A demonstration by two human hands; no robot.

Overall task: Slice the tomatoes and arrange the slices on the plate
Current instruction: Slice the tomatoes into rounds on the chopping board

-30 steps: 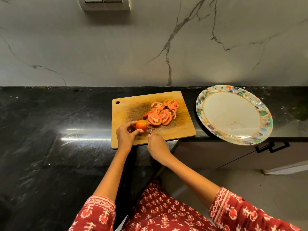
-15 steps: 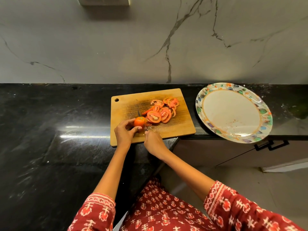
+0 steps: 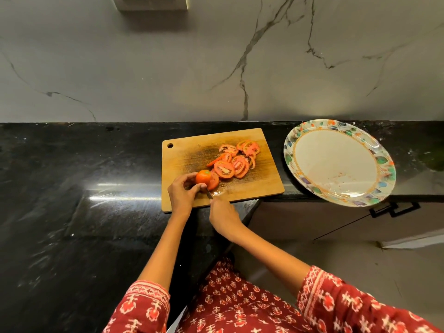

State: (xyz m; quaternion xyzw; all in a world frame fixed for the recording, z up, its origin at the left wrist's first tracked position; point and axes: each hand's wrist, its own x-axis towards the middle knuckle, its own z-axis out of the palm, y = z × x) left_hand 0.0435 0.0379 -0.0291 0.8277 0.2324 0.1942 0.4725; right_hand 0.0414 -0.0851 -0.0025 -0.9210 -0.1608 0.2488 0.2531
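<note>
A tomato is being sliced on the board.

The round orange-red tomato [image 3: 203,177] is being steadied by the curled left hand [image 3: 183,195] near the front edge of the rectangular wooden cutting board [image 3: 187,155]; a thin dark knife [image 3: 208,194] is being gripped by the right hand [image 3: 222,218]. A fresh slice is being parted since a moment ago, joining the red tomato slices [image 3: 234,159]; the floral-rimmed white plate [image 3: 382,162] at the worktop's right edge is still waiting.

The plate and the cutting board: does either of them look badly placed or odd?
Yes. The plate hangs over the counter's front edge, so it may tip. The cutting board also juts out at its near right corner.
</note>
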